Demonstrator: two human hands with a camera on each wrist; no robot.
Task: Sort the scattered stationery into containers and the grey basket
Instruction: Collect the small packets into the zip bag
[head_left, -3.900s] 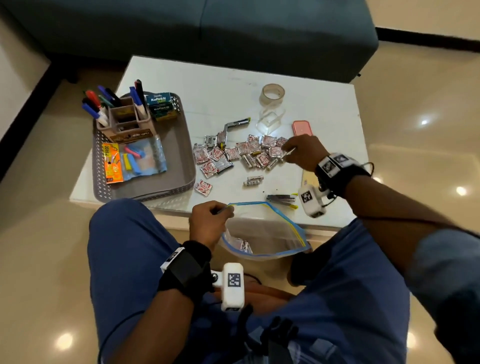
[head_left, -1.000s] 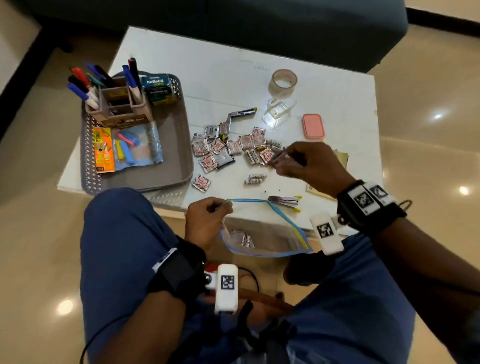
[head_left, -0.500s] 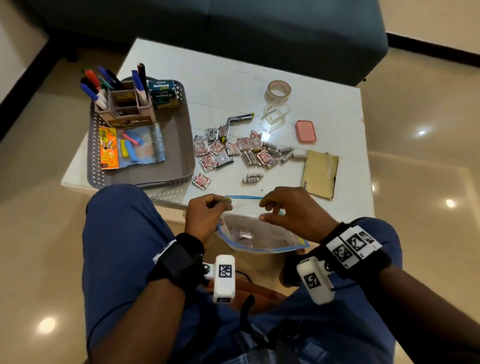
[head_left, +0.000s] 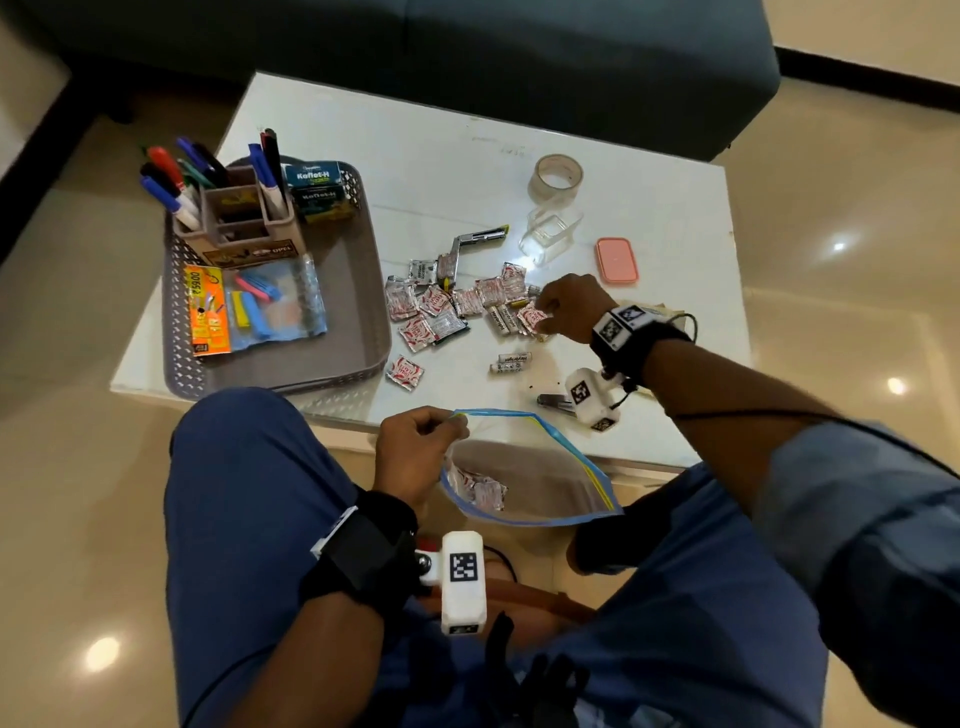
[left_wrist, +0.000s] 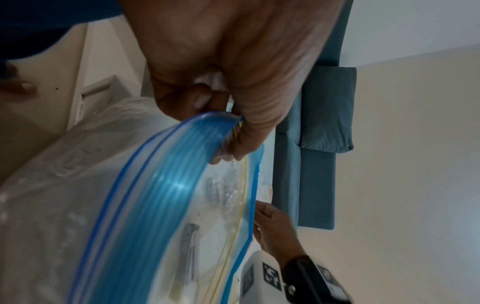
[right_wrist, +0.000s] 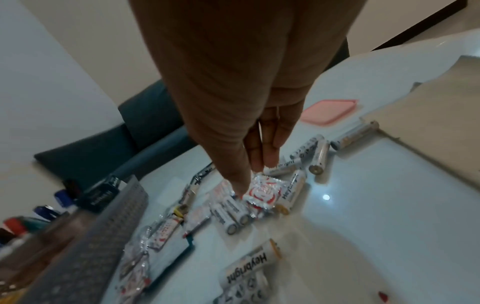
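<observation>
The left hand (head_left: 415, 447) is held below the near edge of the white table (head_left: 649, 171), its thumb and fingers pinched on the blue-edged rim of a clear zip bag (head_left: 535, 488). The bag mouth is held open toward 3 o'clock of that hand, and a few red-and-white sachets (head_left: 480, 491) are seen inside it.

The right hand (head_left: 569, 306) is lowered onto the table at 1 o'clock of the left hand. Its fingertips (right_wrist: 255, 164) are closed on a single red-and-white sachet (right_wrist: 262, 191); in the right wrist view the sachet is gripped between thumb and fingers while lying against the white batteries (right_wrist: 233, 214) beside it.

The remaining loose sachets (head_left: 431, 306) are spread at 9 o'clock of the right hand, with two more batteries (head_left: 511, 362) at 7 o'clock. A clear tub (head_left: 550, 236), a tape roll (head_left: 556, 176) and a pink lid (head_left: 616, 260) are located at 12 o'clock.

The grey basket (head_left: 363, 312) is positioned at 9 o'clock on the table's left side, holding a pen holder (head_left: 239, 223) and a packet of coloured clips (head_left: 260, 306).
</observation>
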